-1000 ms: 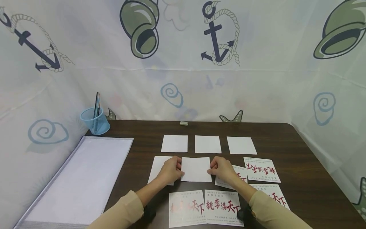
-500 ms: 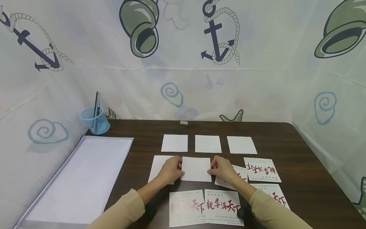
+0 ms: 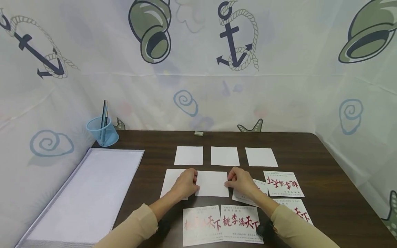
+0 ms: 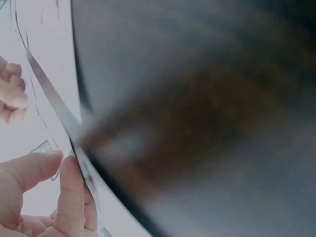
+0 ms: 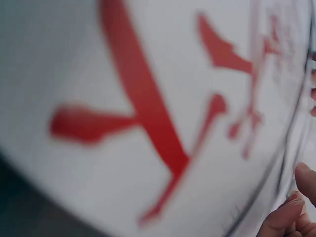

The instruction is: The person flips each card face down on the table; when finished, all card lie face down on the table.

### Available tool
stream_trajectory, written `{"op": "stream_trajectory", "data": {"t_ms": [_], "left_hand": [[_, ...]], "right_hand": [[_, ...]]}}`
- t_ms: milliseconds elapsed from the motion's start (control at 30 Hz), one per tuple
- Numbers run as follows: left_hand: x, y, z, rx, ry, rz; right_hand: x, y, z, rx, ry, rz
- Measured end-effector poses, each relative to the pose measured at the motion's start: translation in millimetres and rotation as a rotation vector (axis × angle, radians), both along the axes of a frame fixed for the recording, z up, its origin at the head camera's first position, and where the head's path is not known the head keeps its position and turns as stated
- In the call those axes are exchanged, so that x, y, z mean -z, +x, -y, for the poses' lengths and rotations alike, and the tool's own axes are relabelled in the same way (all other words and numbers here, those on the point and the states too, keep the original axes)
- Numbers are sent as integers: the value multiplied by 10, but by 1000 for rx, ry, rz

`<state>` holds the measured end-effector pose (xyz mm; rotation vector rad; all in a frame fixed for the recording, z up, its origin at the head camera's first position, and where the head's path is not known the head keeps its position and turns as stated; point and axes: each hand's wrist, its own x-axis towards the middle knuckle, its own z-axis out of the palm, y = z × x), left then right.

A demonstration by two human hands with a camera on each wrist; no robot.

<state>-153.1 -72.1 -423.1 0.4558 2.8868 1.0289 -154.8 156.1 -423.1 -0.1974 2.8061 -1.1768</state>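
A blank white card [image 3: 212, 183] lies at the middle of the table between my two hands. My left hand [image 3: 185, 182] holds its left edge, thumb and bent forefinger close together. On the opposite edge, my right hand [image 3: 243, 183] has its thumb at the card and its forefinger bent. Part of another blank card [image 3: 171, 182] shows behind the left hand. Beneath the right hand and forearm is a card with red characters [image 3: 261, 186], partly covered. The left wrist view shows the left thumb [image 4: 42, 168] and forefinger near a card edge.
Blank cards [image 3: 188, 155] form a row at the back. Printed cards [image 3: 240, 224] lie in front, and more printed cards [image 3: 283, 183] at the right. A white board [image 3: 83, 193] and a blue cup [image 3: 107, 132] with pencils stand left. A small eraser-like block [image 3: 199, 133] sits at the far edge.
The card's far edge, slightly bowed before, now looks straight and flat. My right forefinger has risen a little; both hands otherwise stay at the card's sides.
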Motion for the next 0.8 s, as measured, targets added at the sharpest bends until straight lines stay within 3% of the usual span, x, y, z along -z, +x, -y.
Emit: {"op": "stream_trajectory", "data": {"t_ms": [167, 400, 567, 800], "left_hand": [[-65, -73, -143, 75, 37, 8], [-139, -185, -472, 259, 132, 183], [-116, -265, -730, 331, 89, 201], [-98, -324, -995, 350, -7, 198]], "right_hand": [[-122, -14, -388, -6, -83, 7], [-105, 41, -959, -61, -157, 85], [-48, 103, -1085, -102, -70, 56], [10, 136, -1153, -144, 56, -28]]}}
